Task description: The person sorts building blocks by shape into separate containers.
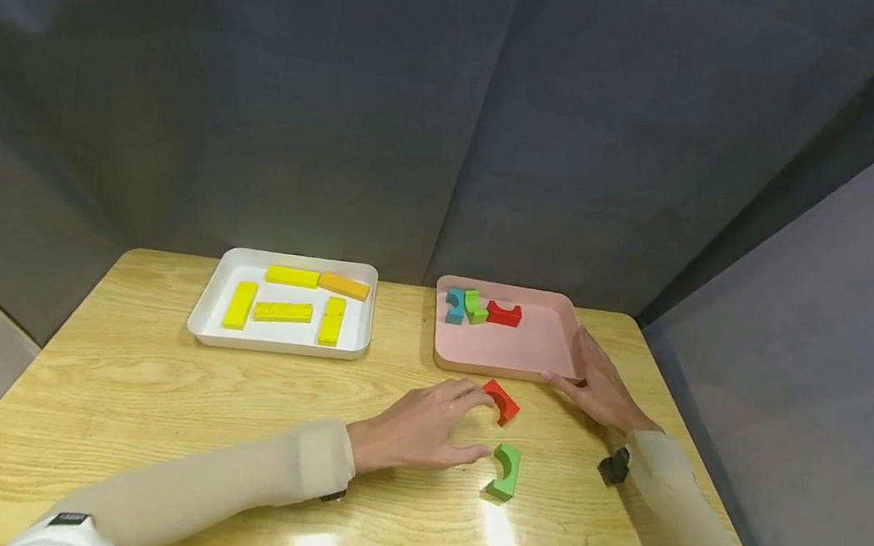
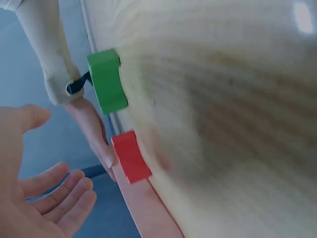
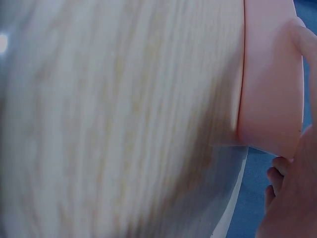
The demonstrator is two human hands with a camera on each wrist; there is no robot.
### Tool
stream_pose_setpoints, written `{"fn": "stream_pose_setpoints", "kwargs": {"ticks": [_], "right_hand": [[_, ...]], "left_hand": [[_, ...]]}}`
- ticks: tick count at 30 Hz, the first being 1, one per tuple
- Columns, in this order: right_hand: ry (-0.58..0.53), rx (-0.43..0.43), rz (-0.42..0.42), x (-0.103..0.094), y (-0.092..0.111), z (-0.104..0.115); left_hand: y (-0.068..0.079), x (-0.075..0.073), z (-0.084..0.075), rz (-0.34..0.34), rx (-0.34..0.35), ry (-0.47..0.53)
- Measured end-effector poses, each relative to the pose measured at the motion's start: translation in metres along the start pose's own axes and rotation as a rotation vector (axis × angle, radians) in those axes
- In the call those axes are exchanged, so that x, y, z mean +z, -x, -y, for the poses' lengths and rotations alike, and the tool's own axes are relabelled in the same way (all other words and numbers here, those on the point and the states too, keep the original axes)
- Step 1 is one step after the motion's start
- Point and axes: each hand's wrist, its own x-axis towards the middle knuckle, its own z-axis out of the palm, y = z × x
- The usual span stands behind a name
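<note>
My left hand (image 1: 427, 427) hovers over the table, thumb and fingers spread apart and nothing between them. Its fingertips are nearest a red arch-shaped block (image 1: 502, 402); whether they touch it I cannot tell. A green arch-shaped block (image 1: 506, 473) lies just beyond the thumb. In the left wrist view the red block (image 2: 131, 156) and green block (image 2: 107, 81) show side-on. My right hand (image 1: 606, 388) holds the front right corner of a pink tray (image 1: 536, 364), thumb at the front wall, fingers along the right side. Inside that tray lie blue (image 1: 454, 316), lime green (image 1: 473, 307) and red (image 1: 505, 314) arch blocks.
A white tray (image 1: 252, 343) stands at the back left of the wooden table (image 1: 135, 421). It holds several yellow blocks (image 1: 283, 312) and one orange block (image 1: 343, 286). Dark grey curtains (image 1: 340, 133) hang behind the table and at its sides.
</note>
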Motion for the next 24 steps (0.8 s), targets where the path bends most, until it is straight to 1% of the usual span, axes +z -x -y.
{"fn": "stream_pose_setpoints", "kwargs": {"ticks": [4,7,11,14,20,24], "right_hand": [[0.016,-0.001,0.001,0.001,0.001,-0.001],[0.012,0.005,0.005,0.0,0.001,-0.001],[0.008,0.02,0.011,-0.002,0.002,0.0],[0.01,0.016,0.008,-0.001,0.002,0.0],[0.012,0.005,0.003,-0.001,0.001,-0.002],[0.014,0.014,0.009,0.001,0.0,-0.002]], "left_hand": [[0.003,0.007,-0.003,0.049,0.002,-0.004],[0.003,0.012,-0.004,0.059,0.007,-0.016],[0.002,0.016,-0.007,0.084,0.01,0.008],[0.003,0.022,-0.009,0.105,0.03,-0.011],[0.002,0.037,-0.016,0.122,0.109,-0.159],[0.0,0.043,-0.02,0.152,0.141,-0.208]]}}
